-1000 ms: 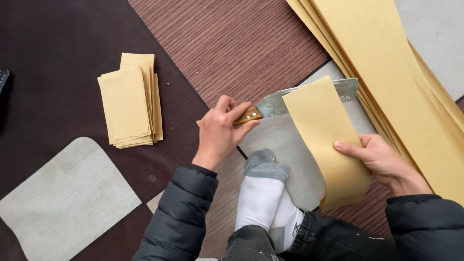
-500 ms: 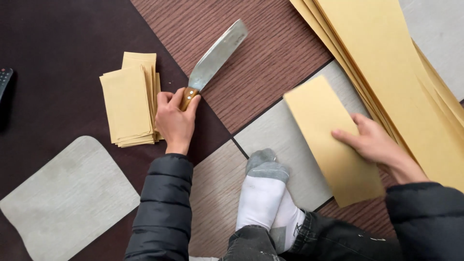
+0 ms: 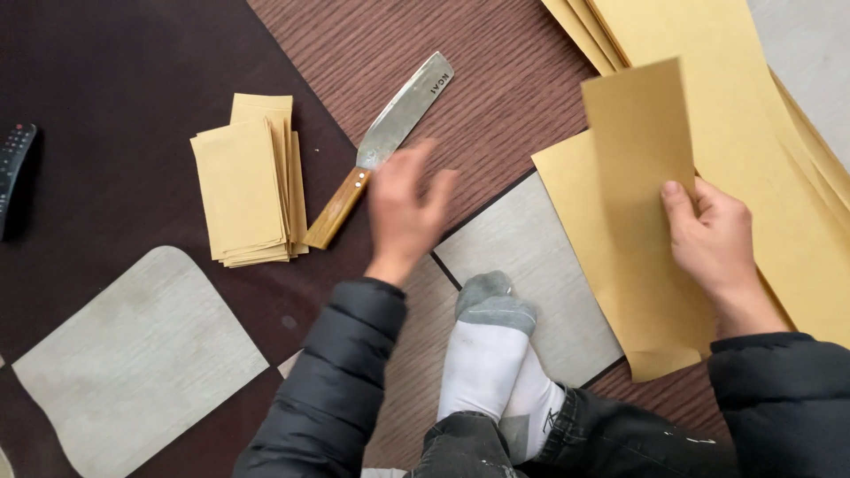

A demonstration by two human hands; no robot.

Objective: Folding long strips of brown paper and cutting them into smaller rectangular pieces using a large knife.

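Cleaver [image 3: 390,150] lies on the floor at 11 o'clock, left hand [image 3: 405,208] empty, fingers spread. Right hand [image 3: 708,248] pinches a folded yellow sheet [image 3: 637,133] at 2 o'clock. Cut stack [image 3: 243,190] looks done at 9; big sheets [image 3: 753,53] remain.

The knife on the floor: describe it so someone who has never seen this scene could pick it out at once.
Start at the small stack of cut yellow paper on the dark floor. Just right of it lies the knife, pointing diagonally up and right, near the left hand. It is the only metal thing: a broad flat steel blade on a wooden handle.
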